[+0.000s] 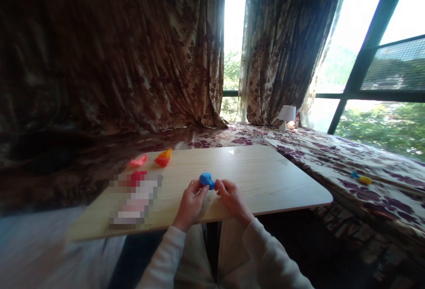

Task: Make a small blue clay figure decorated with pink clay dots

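Over the near side of the table (265, 183), holding the blue rounded thing (205, 178) in the pinched fingers of the left hand (190, 205). Right hand (234, 200) at its small end, fingers curled — cannot tell whether gripping. Apparently mid-handling — any further move calls for a steady left pinch.

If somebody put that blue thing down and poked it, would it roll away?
Maybe a bit: the blue thing looks rounded at its big end, but the narrower end would probably make it wobble or curve. It's likely light, since it's small and held by the fingertips of the left hand. I can't tell if it's squishy.
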Demonstrator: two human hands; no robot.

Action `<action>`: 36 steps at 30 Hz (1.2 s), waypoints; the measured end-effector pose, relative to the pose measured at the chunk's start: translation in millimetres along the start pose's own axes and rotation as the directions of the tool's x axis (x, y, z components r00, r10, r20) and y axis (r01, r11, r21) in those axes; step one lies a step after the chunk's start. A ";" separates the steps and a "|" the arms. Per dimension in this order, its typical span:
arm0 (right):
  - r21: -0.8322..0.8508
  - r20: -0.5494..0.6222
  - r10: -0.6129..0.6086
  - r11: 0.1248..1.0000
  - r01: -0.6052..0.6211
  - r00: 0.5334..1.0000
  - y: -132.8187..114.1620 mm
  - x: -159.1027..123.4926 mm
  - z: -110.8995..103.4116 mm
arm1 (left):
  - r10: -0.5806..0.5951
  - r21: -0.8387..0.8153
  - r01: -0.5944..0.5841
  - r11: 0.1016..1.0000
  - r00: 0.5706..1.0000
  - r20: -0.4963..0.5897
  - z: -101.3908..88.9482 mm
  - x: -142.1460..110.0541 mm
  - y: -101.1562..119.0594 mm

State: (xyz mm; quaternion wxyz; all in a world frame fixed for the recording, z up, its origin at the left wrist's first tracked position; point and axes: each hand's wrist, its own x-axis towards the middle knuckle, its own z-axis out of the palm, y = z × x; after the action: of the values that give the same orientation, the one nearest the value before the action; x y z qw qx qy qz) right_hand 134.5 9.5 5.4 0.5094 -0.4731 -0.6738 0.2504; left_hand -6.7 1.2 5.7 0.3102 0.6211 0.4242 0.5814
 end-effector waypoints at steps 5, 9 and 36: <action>-0.012 0.013 -0.024 1.000 0.024 1.000 2.3 -0.9 0.5 | 0.033 0.059 -0.036 0.998 0.998 0.045 1.1 -0.7 1.0; -0.020 -0.006 -0.027 0.999 0.026 1.000 2.9 -1.3 1.0 | -0.023 0.049 0.022 0.999 0.999 0.030 3.3 -1.3 0.5; 0.182 0.081 -0.170 0.971 0.153 0.982 -8.8 -5.4 -2.9 | -0.161 -0.070 0.157 0.985 0.986 -0.051 -1.1 -0.9 6.9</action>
State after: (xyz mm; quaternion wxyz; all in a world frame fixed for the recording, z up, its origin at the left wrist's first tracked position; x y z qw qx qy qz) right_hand 133.9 0.5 11.2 0.5347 -0.3574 -0.7091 0.2889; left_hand -6.6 -2.8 11.5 0.3639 0.5580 0.4616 0.5858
